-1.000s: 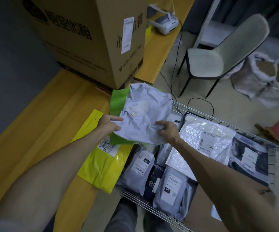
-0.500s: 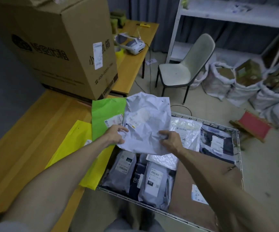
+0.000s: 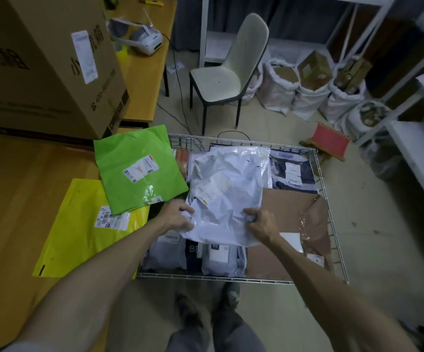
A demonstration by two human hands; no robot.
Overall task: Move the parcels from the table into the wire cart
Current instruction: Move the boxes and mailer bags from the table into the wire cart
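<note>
The crumpled white plastic parcel (image 3: 226, 189) is being pinched by the left hand (image 3: 178, 217) and right hand (image 3: 261, 222) over the heaped silver wire cart (image 3: 206, 276), where a slide off slick grey bags (image 3: 218, 259) is being risked.

We are looking at a white parcel (image 3: 227, 196) of thin, crumpled plastic film that is catching a soft sheen. The green parcel (image 3: 139, 171) is showing smooth, glossy plastic with a paper label, while the yellow parcel (image 3: 84, 229) is looking duller. The wire cart (image 3: 206, 276) is gleaming as bare metal, the table (image 3: 15, 199) is showing smooth wood, and the big box (image 3: 40, 59) is showing matt cardboard.
</note>
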